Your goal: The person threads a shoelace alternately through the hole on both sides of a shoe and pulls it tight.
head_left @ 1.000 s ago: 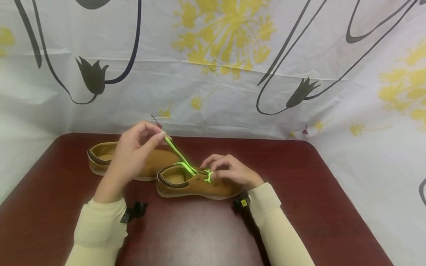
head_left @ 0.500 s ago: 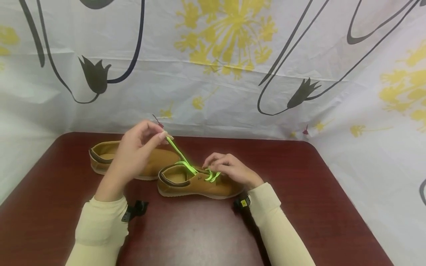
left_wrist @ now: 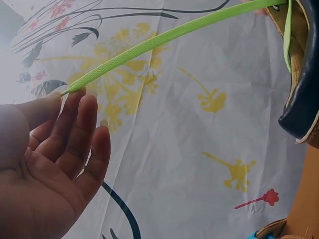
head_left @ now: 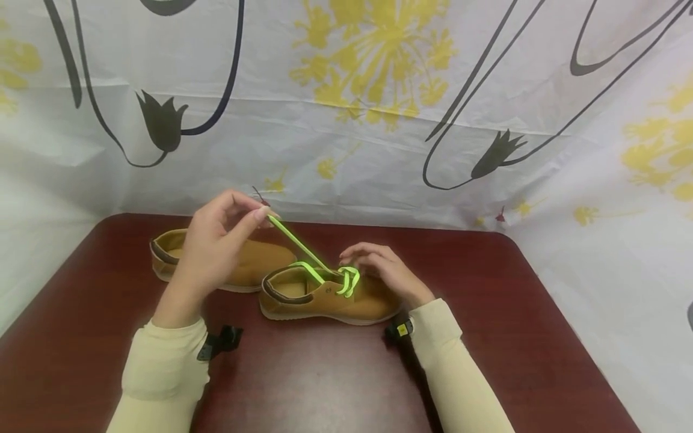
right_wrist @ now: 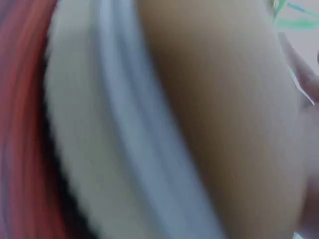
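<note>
A tan shoe [head_left: 319, 307] lies on its sole with the toe to the right, as the head view shows. Bright green lace loops [head_left: 349, 279] stand at its eyelets. My left hand [head_left: 213, 249] pinches the end of a flat green shoelace [head_left: 298, 240] between thumb and forefinger. That lace [left_wrist: 159, 40] runs taut up to the shoe in the left wrist view, while the other fingers are loosely bent. Over the toe side hovers my right hand [head_left: 392, 273], fingers relaxed close to the loops and holding nothing visible. The right wrist view is mostly filled by the blurred shoe [right_wrist: 224, 109].
A second tan shoe [head_left: 265, 261] stands behind and left of the first, partly covered by my left hand and forearm. Both are on a dark red table [head_left: 335, 385]. A white patterned sheet [head_left: 352, 150] hangs behind the table and along its sides.
The left hand has drawn the lace slightly up and left, pulling it straighter. My right hand has lifted a little off the laces, and the loops there now stand up more openly.
</note>
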A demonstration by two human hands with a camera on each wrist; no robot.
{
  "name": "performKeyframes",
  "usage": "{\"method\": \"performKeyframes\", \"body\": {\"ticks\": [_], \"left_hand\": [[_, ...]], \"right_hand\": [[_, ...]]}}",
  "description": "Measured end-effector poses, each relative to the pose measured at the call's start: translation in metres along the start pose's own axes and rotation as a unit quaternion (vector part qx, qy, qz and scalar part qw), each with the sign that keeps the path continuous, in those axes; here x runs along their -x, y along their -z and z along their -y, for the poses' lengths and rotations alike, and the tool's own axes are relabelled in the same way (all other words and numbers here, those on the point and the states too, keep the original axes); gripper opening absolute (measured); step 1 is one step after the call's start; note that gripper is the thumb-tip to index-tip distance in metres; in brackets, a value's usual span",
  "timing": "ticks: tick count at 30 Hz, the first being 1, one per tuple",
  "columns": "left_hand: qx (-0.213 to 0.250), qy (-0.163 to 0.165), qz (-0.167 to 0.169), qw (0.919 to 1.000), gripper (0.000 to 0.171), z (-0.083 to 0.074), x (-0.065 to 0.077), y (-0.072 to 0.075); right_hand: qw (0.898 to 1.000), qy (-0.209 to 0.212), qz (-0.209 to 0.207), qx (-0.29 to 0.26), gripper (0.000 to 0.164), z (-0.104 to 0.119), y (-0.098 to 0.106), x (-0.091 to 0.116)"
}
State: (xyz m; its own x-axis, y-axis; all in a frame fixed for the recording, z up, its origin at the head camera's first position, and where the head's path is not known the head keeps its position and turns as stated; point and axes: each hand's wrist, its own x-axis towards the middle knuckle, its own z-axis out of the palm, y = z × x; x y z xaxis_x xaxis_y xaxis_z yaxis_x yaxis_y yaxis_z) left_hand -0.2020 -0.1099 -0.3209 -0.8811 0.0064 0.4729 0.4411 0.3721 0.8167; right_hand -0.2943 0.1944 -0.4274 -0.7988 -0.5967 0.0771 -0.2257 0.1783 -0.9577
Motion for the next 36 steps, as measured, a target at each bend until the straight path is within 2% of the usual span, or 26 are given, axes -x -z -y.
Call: {"method": "performKeyframes", "body": {"ticks": [3, 7, 14, 18, 23, 27, 31, 36], "left_hand": [[0.005, -0.004, -0.006, 1.0000, 0.019, -0.001, 0.000, 0.000], [0.005, -0.010, -0.007, 0.9999, 0.019, -0.002, 0.000, 0.000], [-0.005, -0.028, -0.010, 0.9996, 0.013, -0.007, 0.004, 0.006], [-0.012, -0.044, -0.005, 0.9990, 0.009, -0.012, 0.007, 0.008], [-0.025, -0.085, -0.012, 0.9960, 0.003, -0.020, 0.013, 0.013], [-0.009, -0.125, -0.022, 0.9918, 0.010, -0.028, 0.018, 0.017], [0.002, -0.161, -0.008, 0.9869, 0.009, -0.033, 0.021, 0.022], [0.006, -0.175, 0.008, 0.9844, 0.007, -0.036, 0.025, 0.030]], "right_hand": [[0.999, 0.012, 0.016, 0.034, 0.043, -0.007, 0.009, 0.006], [0.997, 0.044, 0.040, 0.057, 0.030, -0.016, 0.014, 0.007], [0.994, 0.036, -0.014, 0.103, 0.017, -0.020, 0.008, 0.000], [0.993, 0.028, -0.022, 0.109, 0.015, -0.020, 0.006, 0.000], [0.994, 0.026, -0.019, 0.102, 0.014, -0.023, 0.007, -0.001], [0.995, 0.020, -0.018, 0.099, 0.014, -0.023, 0.008, -0.002], [0.995, 0.014, -0.019, 0.096, 0.015, -0.022, 0.008, -0.001], [0.995, 0.008, -0.020, 0.094, 0.015, -0.022, 0.006, -0.001]]}}
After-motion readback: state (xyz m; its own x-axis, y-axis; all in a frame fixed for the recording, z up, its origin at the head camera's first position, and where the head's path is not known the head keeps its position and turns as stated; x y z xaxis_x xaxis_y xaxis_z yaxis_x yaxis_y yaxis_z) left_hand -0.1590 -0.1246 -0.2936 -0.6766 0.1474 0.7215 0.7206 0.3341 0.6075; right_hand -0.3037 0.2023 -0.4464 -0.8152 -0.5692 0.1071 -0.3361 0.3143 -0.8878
